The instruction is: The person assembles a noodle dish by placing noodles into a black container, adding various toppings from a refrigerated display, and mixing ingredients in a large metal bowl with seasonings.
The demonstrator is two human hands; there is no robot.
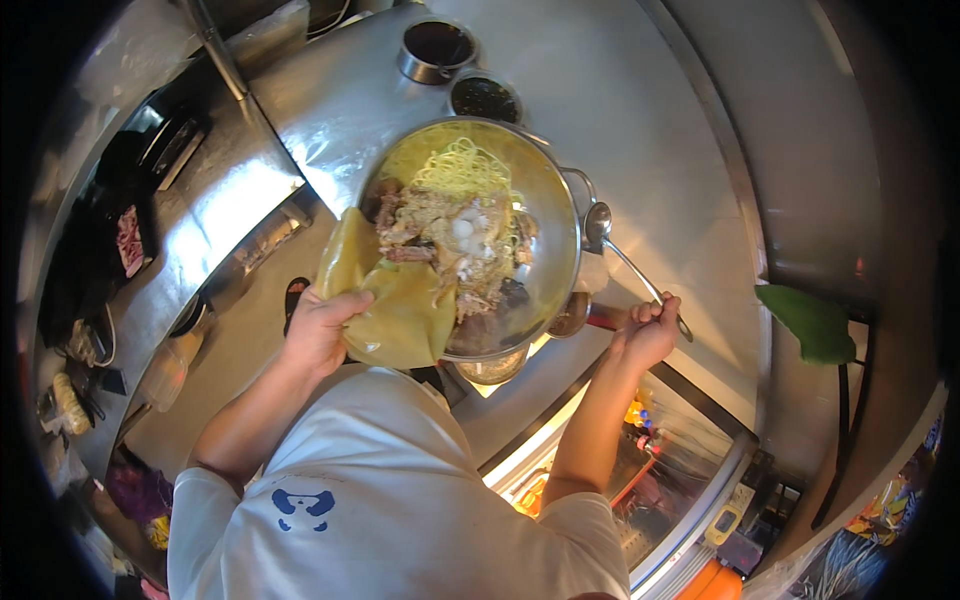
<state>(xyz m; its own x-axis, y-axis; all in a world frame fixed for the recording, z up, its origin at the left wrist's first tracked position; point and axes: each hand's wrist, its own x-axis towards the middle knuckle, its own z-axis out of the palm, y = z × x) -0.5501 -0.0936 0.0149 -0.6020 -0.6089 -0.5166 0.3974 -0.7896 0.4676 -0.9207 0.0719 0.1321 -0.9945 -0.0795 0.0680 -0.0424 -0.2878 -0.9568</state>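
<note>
A large stainless-steel bowl [555, 250] sits in front of me, holding pale yellow noodles [465, 168], brown shredded food that looks like meat [410, 215], and white powder or granules [466, 240] on top. My left hand [325, 325] grips a limp yellow cloth-like sheet [400, 318], thumb on top, and the sheet hangs over the bowl's near left rim. In my right hand [650, 330], fingers closed, is the long handle of a metal ladle [597, 221]. Its cup end is beside the bowl's right rim, near the loop handle.
Two metal pots of dark liquid [437, 48] stand behind the bowl on the steel counter [640, 110]. Small containers [570, 315] crowd its near right side. A glass-topped display case [690, 420] lies by my right arm. A green leaf-shaped thing [808, 322] sits farther right.
</note>
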